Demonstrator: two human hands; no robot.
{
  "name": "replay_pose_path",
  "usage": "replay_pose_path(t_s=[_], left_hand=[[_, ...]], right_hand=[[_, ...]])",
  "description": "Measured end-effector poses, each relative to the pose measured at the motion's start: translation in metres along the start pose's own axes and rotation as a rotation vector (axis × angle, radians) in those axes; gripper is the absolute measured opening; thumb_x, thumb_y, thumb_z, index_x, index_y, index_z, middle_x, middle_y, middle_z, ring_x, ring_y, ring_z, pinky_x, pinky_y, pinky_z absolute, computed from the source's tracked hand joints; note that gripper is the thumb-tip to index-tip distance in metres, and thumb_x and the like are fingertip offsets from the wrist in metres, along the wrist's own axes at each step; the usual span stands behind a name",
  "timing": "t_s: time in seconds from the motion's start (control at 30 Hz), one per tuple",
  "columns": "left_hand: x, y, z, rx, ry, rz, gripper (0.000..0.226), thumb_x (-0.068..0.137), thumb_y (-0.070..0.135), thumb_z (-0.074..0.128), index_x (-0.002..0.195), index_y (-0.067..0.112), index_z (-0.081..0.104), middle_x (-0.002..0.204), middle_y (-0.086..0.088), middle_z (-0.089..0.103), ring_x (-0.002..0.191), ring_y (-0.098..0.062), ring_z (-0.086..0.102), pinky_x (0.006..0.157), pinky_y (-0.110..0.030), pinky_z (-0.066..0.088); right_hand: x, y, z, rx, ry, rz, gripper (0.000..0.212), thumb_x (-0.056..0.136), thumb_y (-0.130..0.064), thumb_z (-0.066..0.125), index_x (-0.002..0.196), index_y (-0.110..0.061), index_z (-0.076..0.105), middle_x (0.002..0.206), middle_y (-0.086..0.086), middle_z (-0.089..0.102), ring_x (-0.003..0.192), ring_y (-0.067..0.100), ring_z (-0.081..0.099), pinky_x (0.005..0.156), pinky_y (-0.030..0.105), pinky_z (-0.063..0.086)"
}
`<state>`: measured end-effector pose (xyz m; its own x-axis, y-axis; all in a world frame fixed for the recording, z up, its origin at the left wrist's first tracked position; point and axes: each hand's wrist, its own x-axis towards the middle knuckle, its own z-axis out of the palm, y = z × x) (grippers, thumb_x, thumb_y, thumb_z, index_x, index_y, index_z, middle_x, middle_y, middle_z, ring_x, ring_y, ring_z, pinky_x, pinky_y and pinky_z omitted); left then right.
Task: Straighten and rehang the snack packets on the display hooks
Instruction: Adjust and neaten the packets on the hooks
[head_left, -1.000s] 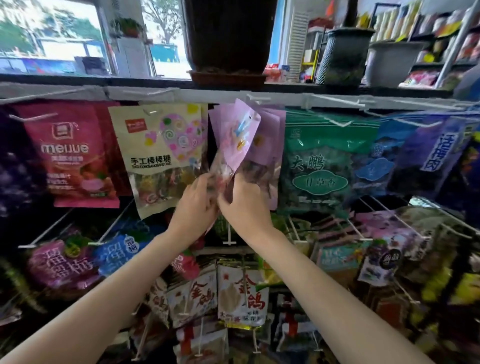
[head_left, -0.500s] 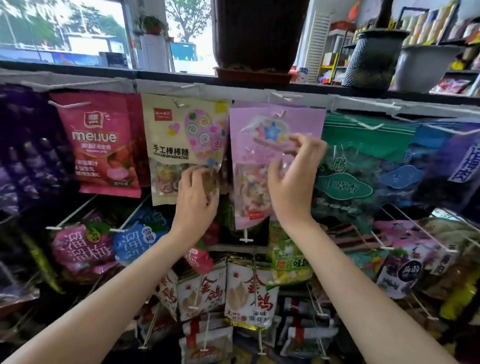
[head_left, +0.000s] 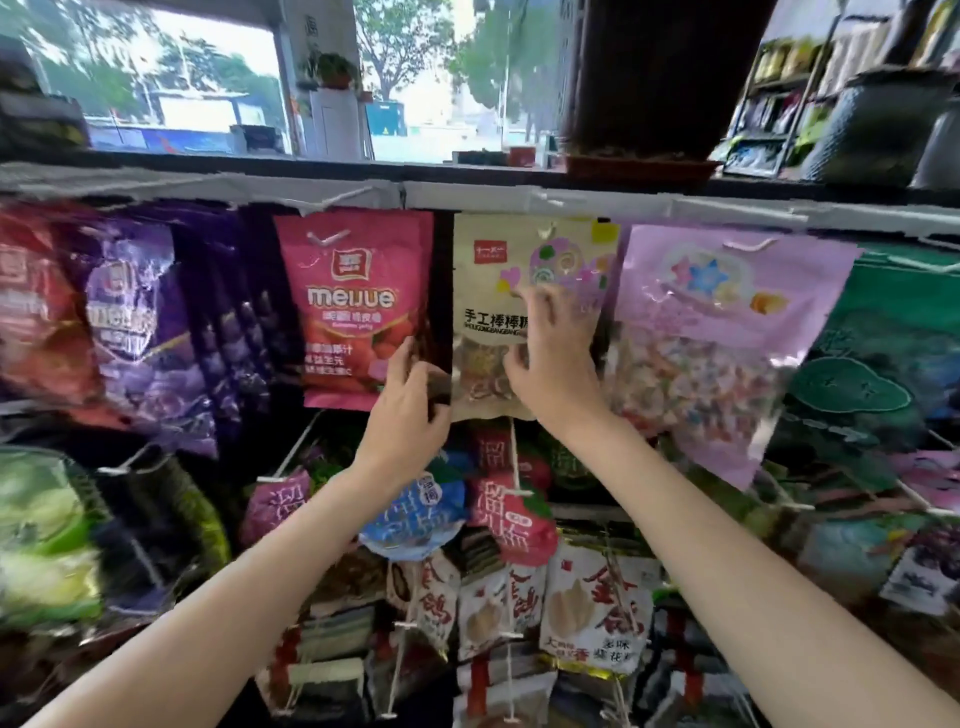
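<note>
Your two hands are both at the cream lollipop packet (head_left: 488, 322), which hangs from the top rail (head_left: 311, 187) in the middle of the rack. Your left hand (head_left: 410, 415) is at the packet's lower left corner. Its thumb and fingers are curled around that edge, but the picture is blurry, so you cannot tell if they really pinch it. Your right hand (head_left: 556, 358) lies on the front of the packet, over its right half. Its fingers (head_left: 550, 306) are spread and reach up to the colored heart on the packet, and its thumb points left across the clear window at the bottom.

The packet hangs upright between your hands. Just left of the cream packet hangs the pink meijue packet (head_left: 353, 306), close beside your left hand. Just right of the cream packet hangs the light purple candy packet (head_left: 717, 332), tilted a little, with its left edge near your right wrist. Below the cream packet hang red and blue round packets (head_left: 498, 504).
</note>
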<state>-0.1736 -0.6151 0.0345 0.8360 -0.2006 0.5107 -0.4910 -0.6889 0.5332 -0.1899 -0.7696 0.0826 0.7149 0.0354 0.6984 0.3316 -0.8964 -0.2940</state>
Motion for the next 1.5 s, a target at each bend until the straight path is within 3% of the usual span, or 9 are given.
replay_pose_path(t_s=[0.23, 0.43, 0.63, 0.77, 0.87, 0.97, 1.13, 1.4, 1.5], left_hand=[[-0.013, -0.086, -0.045, 0.045, -0.03, 0.139, 0.038, 0.086, 0.0, 0.051, 0.123, 0.004, 0.051, 0.146, -0.008, 0.03, 0.13, -0.024, 0.036, 0.098, -0.019, 0.028], [-0.032, -0.125, -0.041, 0.062, -0.391, 0.117, 0.045, 0.086, 0.003, 0.05, 0.131, 0.007, 0.047, 0.147, -0.007, 0.031, 0.126, -0.026, 0.044, 0.101, -0.029, 0.035], [-0.032, -0.119, -0.056, 0.002, -0.261, 0.16, 0.048, 0.086, 0.003, 0.052, 0.133, 0.007, 0.044, 0.153, -0.007, 0.018, 0.125, -0.027, 0.045, 0.098, -0.029, 0.037], [-0.014, -0.103, -0.076, -0.065, -0.141, 0.101, 0.052, 0.089, 0.007, 0.052, 0.138, 0.011, 0.035, 0.155, -0.01, 0.004, 0.1, -0.029, 0.058, 0.086, -0.029, 0.046], [0.002, -0.1, -0.083, -0.154, -0.153, 0.018, 0.055, 0.089, 0.009, 0.054, 0.139, 0.013, 0.031, 0.155, -0.012, 0.002, 0.125, -0.025, 0.044, 0.096, -0.027, 0.04], [0.02, -0.107, -0.085, -0.2, -0.206, -0.013, 0.053, 0.085, 0.007, 0.056, 0.134, 0.009, 0.037, 0.153, -0.016, 0.011, 0.142, -0.023, 0.016, 0.111, -0.033, 0.028], [0.033, -0.111, -0.088, -0.252, -0.115, -0.154, 0.054, 0.087, 0.007, 0.054, 0.137, 0.006, 0.034, 0.132, -0.014, 0.049, 0.121, -0.027, 0.047, 0.093, -0.022, 0.033], [0.026, -0.116, -0.086, -0.252, -0.167, -0.08, 0.051, 0.084, 0.001, 0.052, 0.133, 0.009, 0.041, 0.121, -0.011, 0.057, 0.109, -0.022, 0.056, 0.095, -0.029, 0.041], [0.019, -0.112, -0.085, -0.253, -0.162, -0.001, 0.049, 0.084, -0.002, 0.05, 0.131, 0.011, 0.045, 0.127, -0.008, 0.052, 0.106, -0.019, 0.057, 0.091, -0.025, 0.042]], right_hand=[[-0.009, -0.038, 0.06, 0.034, -0.298, 0.27, 0.054, 0.089, -0.013, 0.056, 0.137, -0.008, 0.033, 0.14, 0.012, 0.028, 0.129, 0.028, 0.036, 0.105, 0.032, 0.03], [-0.034, -0.044, 0.087, -0.011, -0.717, 0.41, 0.064, 0.09, -0.017, 0.057, 0.145, -0.012, 0.025, 0.152, 0.007, 0.019, 0.136, 0.025, 0.03, 0.104, 0.026, 0.029], [-0.01, -0.071, 0.091, 0.163, -0.341, 0.364, 0.043, 0.091, -0.005, 0.05, 0.133, -0.011, 0.041, 0.133, 0.008, 0.044, 0.101, 0.02, 0.057, 0.082, 0.025, 0.043], [0.012, -0.08, 0.092, 0.459, -0.241, 0.583, 0.072, 0.086, -0.02, 0.064, 0.143, -0.013, 0.021, 0.145, 0.007, 0.038, 0.127, 0.023, 0.044, 0.106, 0.04, 0.038], [0.022, -0.093, 0.097, 0.668, -0.241, 0.682, 0.085, 0.081, -0.022, 0.07, 0.146, -0.016, 0.015, 0.143, 0.007, 0.041, 0.125, 0.024, 0.048, 0.107, 0.043, 0.038], [0.018, -0.113, 0.106, 0.514, -0.216, 0.545, 0.068, 0.084, -0.018, 0.067, 0.14, -0.013, 0.028, 0.133, 0.006, 0.051, 0.12, 0.021, 0.05, 0.1, 0.031, 0.039], [0.008, -0.143, 0.117, 0.491, -0.307, 0.331, 0.075, 0.083, -0.002, 0.052, 0.148, -0.022, 0.019, 0.136, 0.011, 0.047, 0.116, 0.025, 0.052, 0.103, 0.038, 0.042], [0.015, -0.135, 0.113, 0.49, -0.306, 0.436, 0.062, 0.085, -0.007, 0.052, 0.142, -0.02, 0.033, 0.129, 0.009, 0.052, 0.115, 0.026, 0.053, 0.101, 0.039, 0.043], [0.017, -0.131, 0.109, 0.446, -0.197, 0.487, 0.056, 0.087, -0.008, 0.054, 0.139, -0.013, 0.034, 0.132, 0.009, 0.041, 0.12, 0.019, 0.045, 0.104, 0.025, 0.034]])
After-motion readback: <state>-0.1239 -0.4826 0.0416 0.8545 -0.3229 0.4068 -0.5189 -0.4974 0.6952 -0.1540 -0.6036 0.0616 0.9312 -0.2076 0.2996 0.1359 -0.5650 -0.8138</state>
